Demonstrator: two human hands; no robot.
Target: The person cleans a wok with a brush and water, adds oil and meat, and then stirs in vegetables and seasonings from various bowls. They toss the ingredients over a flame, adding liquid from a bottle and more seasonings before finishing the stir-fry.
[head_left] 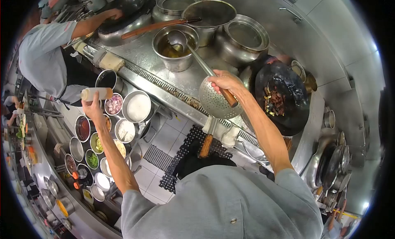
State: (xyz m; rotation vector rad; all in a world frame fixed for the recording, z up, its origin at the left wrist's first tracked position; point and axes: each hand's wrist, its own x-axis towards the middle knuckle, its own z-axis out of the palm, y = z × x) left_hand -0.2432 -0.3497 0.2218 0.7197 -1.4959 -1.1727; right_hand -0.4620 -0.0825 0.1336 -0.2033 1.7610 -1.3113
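A: Where are the person's hands?

B: The left hand (94,108) is out over the tubs (137,92), fingers wrapped round a bottle (95,93). The bottle lies on its side in the air, orange tip toward the range. The right hand (224,83) is closed in a fist on the wooden end of the ladle (197,59). The ladle's bowl sits in the pot (175,63) of brown liquid, well away from the hand.

A: What could go wrong from there?

B: The arms are spread wide, so the person can only watch one hand. Whether the bottle's tip is open cannot be told. If it is, a squeeze while it lies sideways could squirt into the wrong tub, since they stand rim to rim below it.

A: And on the ladle side?

B: It is gripped at the very end of a long shaft, so a full bowl would be heavy and hard to steady. Any tilt would slop liquid on the counter between the pot and the wok (288,80), or on the forearm.

A: Anything in the way?

B: The strainer (214,102) lies just under the right hand, with its handle sticking out past the range edge toward the person. A knock from the wrist or the body could tip it to the floor. The wok also has food in it and nobody is stirring it, so it might catch.

A: The co-worker (41,54)?

B: Well apart, at the far end of the range, and busy there. No clash seems likely.
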